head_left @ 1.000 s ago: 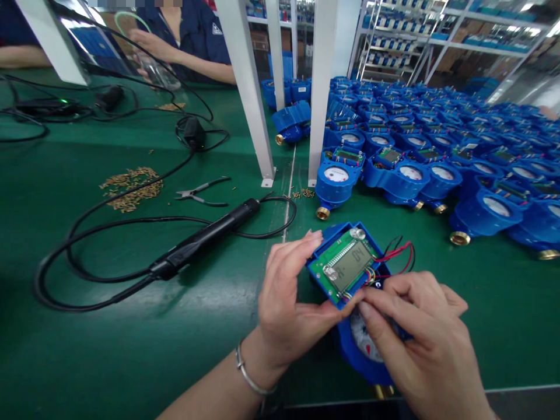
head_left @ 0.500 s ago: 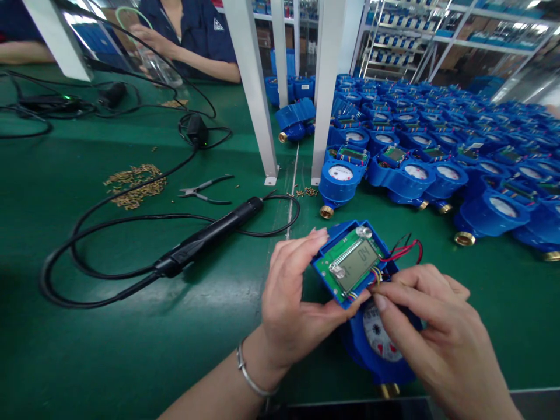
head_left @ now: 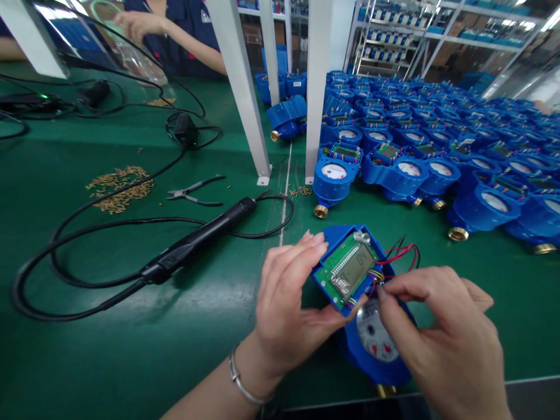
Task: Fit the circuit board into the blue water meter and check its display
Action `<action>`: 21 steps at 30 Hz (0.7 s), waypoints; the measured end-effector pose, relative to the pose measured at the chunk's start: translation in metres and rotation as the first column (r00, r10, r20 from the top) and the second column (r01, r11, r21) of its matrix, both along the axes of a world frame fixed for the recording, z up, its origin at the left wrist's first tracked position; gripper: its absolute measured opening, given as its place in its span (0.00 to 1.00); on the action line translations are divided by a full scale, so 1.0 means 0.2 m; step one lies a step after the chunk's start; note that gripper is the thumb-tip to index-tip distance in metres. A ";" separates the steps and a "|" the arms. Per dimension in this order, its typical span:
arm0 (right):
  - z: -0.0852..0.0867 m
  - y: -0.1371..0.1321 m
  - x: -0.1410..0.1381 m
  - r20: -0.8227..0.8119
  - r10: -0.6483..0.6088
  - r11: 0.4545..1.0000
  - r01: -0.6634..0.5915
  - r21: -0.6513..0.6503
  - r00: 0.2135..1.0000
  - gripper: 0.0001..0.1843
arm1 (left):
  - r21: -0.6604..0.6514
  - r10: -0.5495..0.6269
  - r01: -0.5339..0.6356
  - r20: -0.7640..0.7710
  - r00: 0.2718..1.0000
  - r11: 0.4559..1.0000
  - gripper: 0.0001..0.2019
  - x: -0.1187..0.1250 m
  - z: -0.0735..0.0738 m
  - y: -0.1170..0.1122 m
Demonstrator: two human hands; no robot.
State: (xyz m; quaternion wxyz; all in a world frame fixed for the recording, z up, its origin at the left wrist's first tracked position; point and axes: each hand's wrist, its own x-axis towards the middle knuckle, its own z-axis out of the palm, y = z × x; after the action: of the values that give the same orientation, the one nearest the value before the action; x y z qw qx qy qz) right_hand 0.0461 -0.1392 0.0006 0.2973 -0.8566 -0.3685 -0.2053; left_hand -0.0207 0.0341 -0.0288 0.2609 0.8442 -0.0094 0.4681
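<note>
A worker's left hand [head_left: 284, 297] clasps the open top of a blue meter [head_left: 377, 333] near the edge of a green counter [head_left: 175, 356], while the right hand [head_left: 450, 332] pinches thin wires [head_left: 376, 275] beside its circuit board [head_left: 350, 268]. Pliers [head_left: 192, 192] lie to the left; similar meters [head_left: 420, 140] crowd beyond.

At the far edge of the green desk [head_left: 131, 350], a person [head_left: 199, 29] in dark blue is behind a clear bottle [head_left: 140, 69]; grey pliers [head_left: 187, 192] lie between brass-coloured screws [head_left: 130, 175] and a white post [head_left: 242, 87].
</note>
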 end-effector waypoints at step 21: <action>-0.01 0.01 -0.05 -0.119 0.113 0.992 -0.118 -0.041 0.986 0.01 | 0.177 -0.018 0.003 0.081 0.997 0.984 0.32 -0.03 0.02 0.01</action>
State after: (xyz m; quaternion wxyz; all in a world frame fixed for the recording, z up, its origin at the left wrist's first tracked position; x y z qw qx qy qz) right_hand 0.0355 -0.1367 -0.0005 0.3091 -0.8512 -0.4042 -0.1283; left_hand -0.0268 0.0368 -0.0250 0.1866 0.8439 -0.0662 0.4986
